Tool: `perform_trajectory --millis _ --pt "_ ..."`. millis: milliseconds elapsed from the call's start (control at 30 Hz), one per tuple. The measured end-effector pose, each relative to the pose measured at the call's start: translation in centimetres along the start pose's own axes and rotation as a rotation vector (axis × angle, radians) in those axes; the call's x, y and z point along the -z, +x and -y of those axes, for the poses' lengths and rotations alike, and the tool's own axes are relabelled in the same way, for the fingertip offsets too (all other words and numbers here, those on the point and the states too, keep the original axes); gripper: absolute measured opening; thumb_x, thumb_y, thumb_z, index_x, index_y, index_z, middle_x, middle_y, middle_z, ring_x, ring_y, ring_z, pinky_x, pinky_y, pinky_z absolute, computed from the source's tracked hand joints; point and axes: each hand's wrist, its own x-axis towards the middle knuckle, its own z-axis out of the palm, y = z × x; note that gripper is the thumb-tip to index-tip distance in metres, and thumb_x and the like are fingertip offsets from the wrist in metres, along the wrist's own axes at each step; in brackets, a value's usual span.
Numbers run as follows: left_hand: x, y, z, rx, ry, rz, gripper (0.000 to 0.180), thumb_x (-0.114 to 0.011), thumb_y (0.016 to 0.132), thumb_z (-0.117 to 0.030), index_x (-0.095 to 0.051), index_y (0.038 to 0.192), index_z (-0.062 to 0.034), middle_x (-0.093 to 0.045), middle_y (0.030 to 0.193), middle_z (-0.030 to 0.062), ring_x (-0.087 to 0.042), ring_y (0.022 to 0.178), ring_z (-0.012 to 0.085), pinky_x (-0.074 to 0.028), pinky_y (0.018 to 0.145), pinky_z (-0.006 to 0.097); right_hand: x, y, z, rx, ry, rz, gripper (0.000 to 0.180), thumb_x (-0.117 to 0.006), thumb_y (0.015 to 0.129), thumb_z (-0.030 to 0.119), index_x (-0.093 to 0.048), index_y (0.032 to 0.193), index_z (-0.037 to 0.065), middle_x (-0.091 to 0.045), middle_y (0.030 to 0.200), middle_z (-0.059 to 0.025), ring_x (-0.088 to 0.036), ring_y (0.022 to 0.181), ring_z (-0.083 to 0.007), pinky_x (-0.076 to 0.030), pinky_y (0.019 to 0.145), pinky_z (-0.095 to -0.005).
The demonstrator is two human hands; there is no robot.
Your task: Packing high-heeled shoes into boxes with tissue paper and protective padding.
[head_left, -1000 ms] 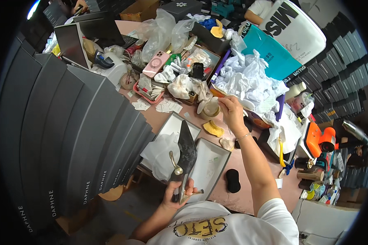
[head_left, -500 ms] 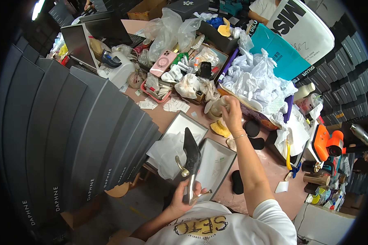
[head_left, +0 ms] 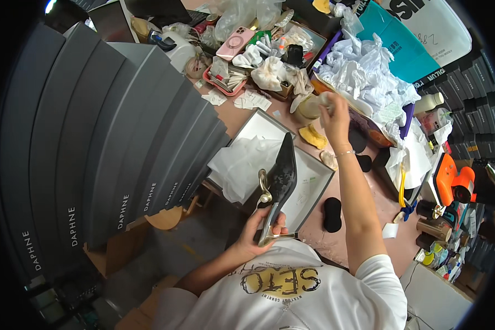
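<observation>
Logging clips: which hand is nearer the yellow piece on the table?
Right. In frame, the right hand is just up-right of the yellow piece; the left hand, holding the shoe, is farther, down-left.

Got box stack (head_left: 132,137) frame left, shoe (head_left: 285,175) in left hand (head_left: 251,231) centre, tissue (head_left: 239,162) in box (head_left: 264,124) behind, paper heap (head_left: 363,74) upper right.

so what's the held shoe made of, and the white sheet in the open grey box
Shoe: dark, mottled surface with some sheen, possibly leather or synthetic. Its curved trim: probably polished metal, given the bright highlights. White sheet: likely tissue paper, thin, creased, slightly translucent.
</observation>
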Motion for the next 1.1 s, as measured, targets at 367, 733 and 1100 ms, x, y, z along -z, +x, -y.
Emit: perform_trajectory --millis 367,733,1100 --pt "1.5 -1.1 1.9 0.162 0.132 0.140 0.041 -0.036 0.096 -0.035 -0.058 0.081 -0.0046 -0.056 0.064 0.0010 -0.057 0.064 0.0106 -0.046 0.085 0.028 10.6 -4.4 10.8 -0.400 0.261 0.249 0.021 -0.057 0.089 0.014 -0.066 0.099 -0.001 -0.062 0.087 -0.0126 -0.058 0.079 -0.0215 -0.046 0.074 -0.0316" --pt "1.1 0.7 3.5 0.486 0.127 0.212 0.030 -0.041 0.095 -0.030 -0.059 0.094 -0.0060 -0.061 0.083 0.0030 -0.060 0.074 0.0136 -0.050 0.072 0.026 17.2 -19.7 24.1 -0.104 0.284 0.339 0.025 -0.073 0.075 0.010 -0.068 0.099 0.009 -0.059 0.085 -0.0045 -0.057 0.078 -0.0214 -0.044 0.067 -0.0313" --pt "1.3 0.1 4.6 0.325 0.402 0.279 0.029 -0.043 0.096 -0.029 -0.057 0.110 -0.0076 -0.063 0.095 0.0050 -0.062 0.085 0.0146 -0.052 0.079 0.028 16.1 -21.1 23.7 -0.048 0.150 0.304 0.024 -0.073 0.068 0.005 -0.064 0.091 0.008 -0.056 0.082 -0.0054 -0.054 0.074 -0.0241 -0.042 0.067 -0.0345"
